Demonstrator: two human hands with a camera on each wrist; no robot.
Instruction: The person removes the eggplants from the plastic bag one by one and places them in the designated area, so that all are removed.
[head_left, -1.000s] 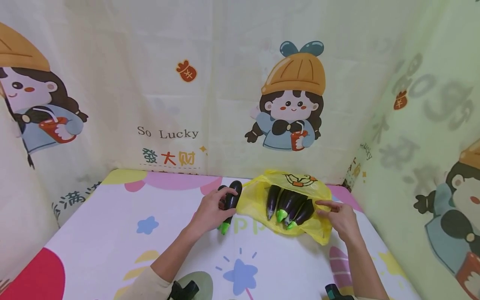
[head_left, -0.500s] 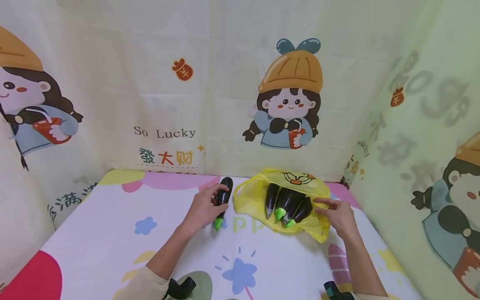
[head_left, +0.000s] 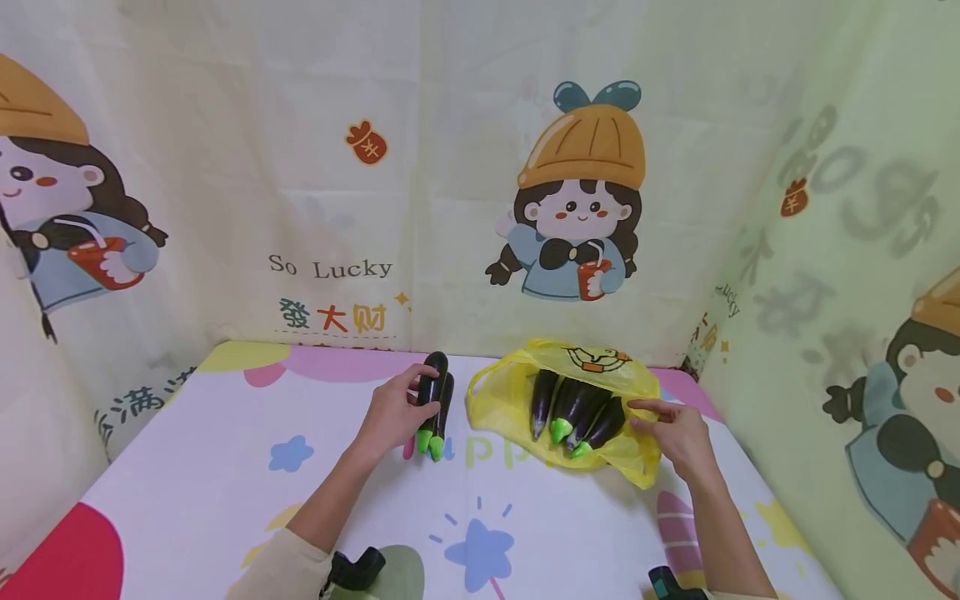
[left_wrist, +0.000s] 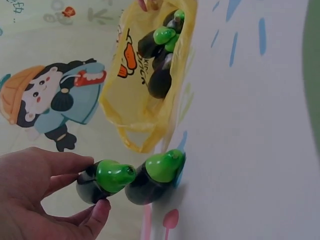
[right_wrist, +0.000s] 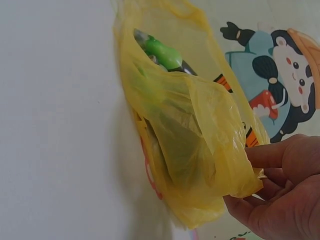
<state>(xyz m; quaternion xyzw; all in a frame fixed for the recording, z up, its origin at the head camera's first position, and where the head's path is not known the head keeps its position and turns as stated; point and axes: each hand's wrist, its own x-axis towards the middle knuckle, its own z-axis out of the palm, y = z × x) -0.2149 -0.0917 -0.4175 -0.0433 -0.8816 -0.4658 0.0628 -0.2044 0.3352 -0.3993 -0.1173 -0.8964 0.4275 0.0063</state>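
My left hand [head_left: 392,415] pinches a dark purple eggplant [head_left: 431,390] between thumb and fingers, left of the bag in the head view. A second eggplant [head_left: 446,408] lies close alongside it on the table. Both green stem caps point toward me. In the left wrist view, the held eggplant [left_wrist: 90,186] is raised higher off the table than its neighbour [left_wrist: 142,187]. My right hand [head_left: 681,433] holds the right edge of a yellow plastic bag [head_left: 501,404], its thin film caught between fingers and thumb. Several eggplants [head_left: 573,408] show inside the bag's mouth, stems toward me.
A white tablecloth [head_left: 360,500] with coloured prints covers the table. Patterned cloth [head_left: 465,208] hangs close behind the bag and along both sides. Dark camera mounts [head_left: 358,571] sit at the wrists.
My left hand has moved left, away from the bag, with its eggplant. That eggplant now sits left of the second one, having been right of it. The right hand and bag stay put.
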